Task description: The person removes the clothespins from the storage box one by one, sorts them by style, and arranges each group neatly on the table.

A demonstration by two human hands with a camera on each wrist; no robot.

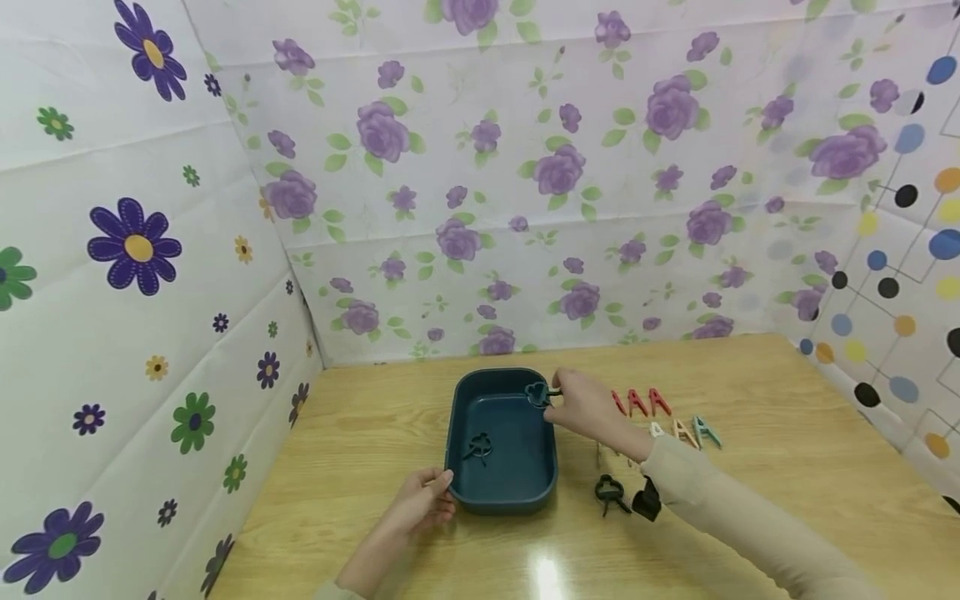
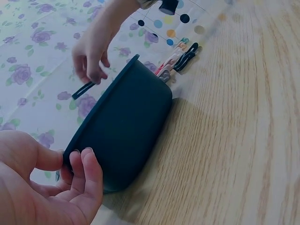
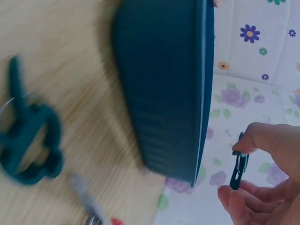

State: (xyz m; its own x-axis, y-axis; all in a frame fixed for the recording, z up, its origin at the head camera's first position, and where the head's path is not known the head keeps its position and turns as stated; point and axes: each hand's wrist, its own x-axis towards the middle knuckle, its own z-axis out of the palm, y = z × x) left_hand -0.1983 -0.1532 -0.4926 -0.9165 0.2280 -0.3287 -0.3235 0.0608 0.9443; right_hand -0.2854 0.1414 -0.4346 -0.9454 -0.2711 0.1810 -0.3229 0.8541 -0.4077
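Note:
A dark teal plastic bin (image 1: 502, 505) stands on the wooden table. My left hand (image 1: 422, 502) grips its near left corner, thumb on the rim and fingers against the outer wall (image 2: 126, 126). Over the bin's far right part, my right hand (image 1: 583, 408) pinches a dark green clip (image 1: 537, 394) between thumb and fingers; the right wrist view shows this clip (image 3: 240, 164) edge-on. Another dark green clip (image 1: 480, 447) lies on the bin's floor. A similar clip (image 1: 610, 492) with a lobed loop rests on the table, right of the bin.
Red clothespins (image 1: 635, 402) lie in a row right of the bin, partly behind my right forearm. Nearer are a peach clothespin (image 1: 683, 432) and a light blue one (image 1: 705, 431). A black device (image 1: 647, 502) sits at my right wrist. Flowered cloth (image 1: 480, 242) hangs behind the table.

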